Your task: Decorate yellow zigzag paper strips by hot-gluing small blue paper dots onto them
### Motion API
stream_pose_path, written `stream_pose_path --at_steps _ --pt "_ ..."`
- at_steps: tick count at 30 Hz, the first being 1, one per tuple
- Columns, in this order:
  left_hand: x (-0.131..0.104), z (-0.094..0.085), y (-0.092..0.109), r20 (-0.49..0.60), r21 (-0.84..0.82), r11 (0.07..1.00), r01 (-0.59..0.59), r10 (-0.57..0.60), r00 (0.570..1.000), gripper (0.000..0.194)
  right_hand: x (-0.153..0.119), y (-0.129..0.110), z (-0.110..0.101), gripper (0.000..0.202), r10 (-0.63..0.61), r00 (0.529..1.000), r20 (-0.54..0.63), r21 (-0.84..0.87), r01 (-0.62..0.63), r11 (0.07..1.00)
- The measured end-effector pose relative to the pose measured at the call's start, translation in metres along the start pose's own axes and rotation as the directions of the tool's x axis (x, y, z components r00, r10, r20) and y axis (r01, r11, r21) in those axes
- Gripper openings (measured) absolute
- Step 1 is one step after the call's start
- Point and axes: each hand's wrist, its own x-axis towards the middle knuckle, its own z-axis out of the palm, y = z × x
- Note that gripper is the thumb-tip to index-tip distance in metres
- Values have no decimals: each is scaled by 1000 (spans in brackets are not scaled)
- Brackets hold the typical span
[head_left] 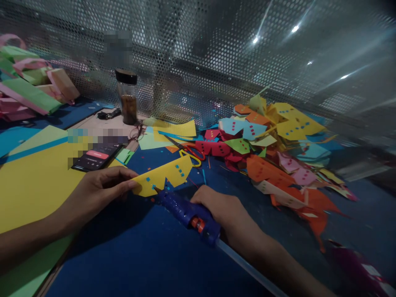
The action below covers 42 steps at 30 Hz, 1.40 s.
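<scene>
A yellow paper cutout (179,170) with small blue squares on it is pinched at its left end between the thumb and fingers of my left hand (105,185). My right hand (219,206) is wrapped round a blue glue gun (181,208), with a clear glue stick (244,264) coming out of its back end. The gun's nozzle is at the cutout's lower edge, close to a blue square; whether it touches the paper I cannot tell. Just behind the cutout lie scissors (193,157) with yellow and red handles.
Many coloured paper cutouts (272,173) are heaped at the right. A phone (97,156) and a lidded jar (128,103) stand out behind my left hand. Yellow sheets (34,181) cover the left side; folded pink and green paper (34,90) lies beyond. Perforated metal (173,49) rises behind.
</scene>
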Motion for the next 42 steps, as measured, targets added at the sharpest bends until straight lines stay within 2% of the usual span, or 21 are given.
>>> stream_pose_path --at_steps 7,13,19,42 --pt "2 0 -8 -12 -13 1000 -12 12 1000 32 6 -8 -15 19 6 998 64 -43 -3 999" --pt "3 2 -4 -3 -21 1000 -5 5 1000 30 5 -6 -14 13 3 998 67 -30 -1 1000" --pt "2 1 -5 4 -32 999 0 0 1000 29 5 -6 -13 19 24 994 109 -36 -20 999" --pt "1 2 1 14 1 1000 17 -17 1000 31 5 -6 -11 21 2 995 101 -42 3 999"
